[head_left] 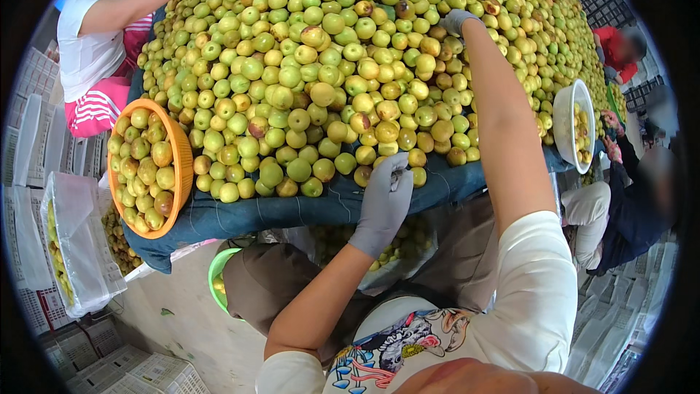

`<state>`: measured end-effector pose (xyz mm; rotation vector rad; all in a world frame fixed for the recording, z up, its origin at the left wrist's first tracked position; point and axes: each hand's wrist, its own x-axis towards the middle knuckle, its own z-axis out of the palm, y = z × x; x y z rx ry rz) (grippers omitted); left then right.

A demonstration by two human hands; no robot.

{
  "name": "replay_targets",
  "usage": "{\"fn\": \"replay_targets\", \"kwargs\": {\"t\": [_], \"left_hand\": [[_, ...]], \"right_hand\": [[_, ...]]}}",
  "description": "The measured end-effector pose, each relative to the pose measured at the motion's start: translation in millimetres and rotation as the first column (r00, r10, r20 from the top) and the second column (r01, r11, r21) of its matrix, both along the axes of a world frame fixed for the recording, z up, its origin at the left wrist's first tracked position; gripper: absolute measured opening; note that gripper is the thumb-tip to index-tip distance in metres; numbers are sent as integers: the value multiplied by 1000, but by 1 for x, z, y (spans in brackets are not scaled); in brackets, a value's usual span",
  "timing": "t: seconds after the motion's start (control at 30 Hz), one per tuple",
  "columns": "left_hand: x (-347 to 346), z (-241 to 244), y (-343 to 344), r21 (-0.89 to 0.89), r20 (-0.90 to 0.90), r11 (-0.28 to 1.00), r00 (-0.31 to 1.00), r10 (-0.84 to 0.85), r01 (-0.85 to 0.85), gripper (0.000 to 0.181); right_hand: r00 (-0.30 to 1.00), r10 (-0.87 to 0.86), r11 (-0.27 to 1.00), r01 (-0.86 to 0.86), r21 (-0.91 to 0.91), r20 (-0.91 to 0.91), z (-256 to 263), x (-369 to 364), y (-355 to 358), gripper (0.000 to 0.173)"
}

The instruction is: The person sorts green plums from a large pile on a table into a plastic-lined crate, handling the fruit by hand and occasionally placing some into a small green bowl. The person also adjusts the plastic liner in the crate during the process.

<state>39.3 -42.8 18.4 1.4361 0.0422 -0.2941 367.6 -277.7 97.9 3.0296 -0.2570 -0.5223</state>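
Note:
A large heap of yellow-green jujubes [322,71], some with brown patches, covers a table draped in dark blue cloth [262,216]. My left hand [385,205], in a thin grey glove, is at the heap's near edge with its fingers curled; whether anything is inside them cannot be made out. Stretched far forward, my right hand [459,22] wears the same kind of glove and touches fruit higher on the heap. Its fingertips are partly hidden, so its grip is unclear. Brownish jujubes lie just below that hand.
An orange basket [183,175] full of jujubes leans at the table's left corner. A white basket [563,120] holding some sits at the right edge. Below are a green basket [221,279] and plastic-lined crates [82,251]. Other people work at left [90,49] and right [629,208].

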Motion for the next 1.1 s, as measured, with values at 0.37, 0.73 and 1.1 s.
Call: {"fn": "replay_targets", "kwargs": {"t": [0.37,0.73,1.1], "left_hand": [[6,-6,-5,-182,-126,983,992,14,-37,31],[14,5,6,-748,-306,645,944,-127,-156,48],[30,14,18,-461,216,885,976,35,70,56]], "right_hand": [[987,-60,971,92,220,-146,-25,-21,-21,51],[896,320,597,-444,668,309,15,-159,35,29],[758,545,305,-577,757,358,18,-250,92,61]]}}
